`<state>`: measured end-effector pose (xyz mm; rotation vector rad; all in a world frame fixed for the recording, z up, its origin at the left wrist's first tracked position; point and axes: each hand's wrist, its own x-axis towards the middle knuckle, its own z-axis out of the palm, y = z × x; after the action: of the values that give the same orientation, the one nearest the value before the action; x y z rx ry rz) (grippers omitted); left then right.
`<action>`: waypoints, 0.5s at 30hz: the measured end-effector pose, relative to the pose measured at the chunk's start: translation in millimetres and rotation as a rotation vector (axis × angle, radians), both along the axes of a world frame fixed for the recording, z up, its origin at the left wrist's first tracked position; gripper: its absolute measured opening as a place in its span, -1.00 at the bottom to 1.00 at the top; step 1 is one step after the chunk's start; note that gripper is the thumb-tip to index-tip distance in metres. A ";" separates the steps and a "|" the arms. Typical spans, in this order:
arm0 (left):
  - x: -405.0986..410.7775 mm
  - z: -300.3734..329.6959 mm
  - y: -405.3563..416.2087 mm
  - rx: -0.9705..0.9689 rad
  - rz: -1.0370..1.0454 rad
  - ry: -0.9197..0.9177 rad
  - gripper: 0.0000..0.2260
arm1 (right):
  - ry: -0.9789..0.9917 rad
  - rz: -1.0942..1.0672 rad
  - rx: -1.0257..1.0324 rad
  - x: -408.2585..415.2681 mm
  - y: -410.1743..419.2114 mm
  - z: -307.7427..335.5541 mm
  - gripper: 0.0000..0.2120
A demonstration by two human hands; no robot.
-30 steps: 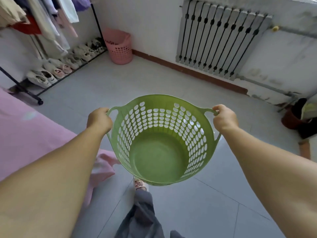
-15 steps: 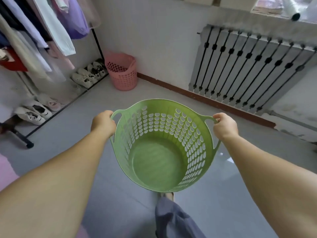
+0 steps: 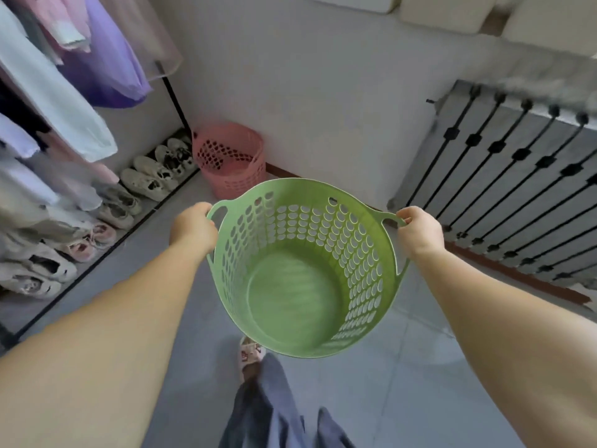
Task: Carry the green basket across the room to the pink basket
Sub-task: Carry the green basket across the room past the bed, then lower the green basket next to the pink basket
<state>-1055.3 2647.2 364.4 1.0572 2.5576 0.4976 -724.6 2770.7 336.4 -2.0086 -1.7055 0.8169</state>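
Note:
I hold an empty green basket [image 3: 300, 305] with perforated walls in the air in front of me, tilted slightly away. My left hand [image 3: 193, 227] grips its left handle and my right hand [image 3: 419, 231] grips its right handle. The pink basket [image 3: 230, 160] stands on the floor in the corner by the white wall, just beyond the green basket's far rim and a little to the left. The two baskets do not touch.
A clothes rack [image 3: 55, 101] with hanging garments and a row of shoes [image 3: 147, 181] runs along the left. A radiator [image 3: 517, 189] lines the wall on the right. My slippered foot [image 3: 251, 352] and trouser legs show on the grey tiled floor below.
I have walked closer to the corner: the pink basket has grown larger and now sits just behind the green basket's rim. The pink bed has left the view. Both hands keep their grip.

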 end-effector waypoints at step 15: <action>-141.3 -55.5 313.2 -0.006 -0.205 -0.128 -0.58 | 0.064 -0.299 -0.136 -135.6 220.5 -66.3 -0.57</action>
<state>-1196.7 2960.4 308.9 1.2276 2.3079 0.4858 -860.2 2991.2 270.1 -2.2307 -1.3025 0.8992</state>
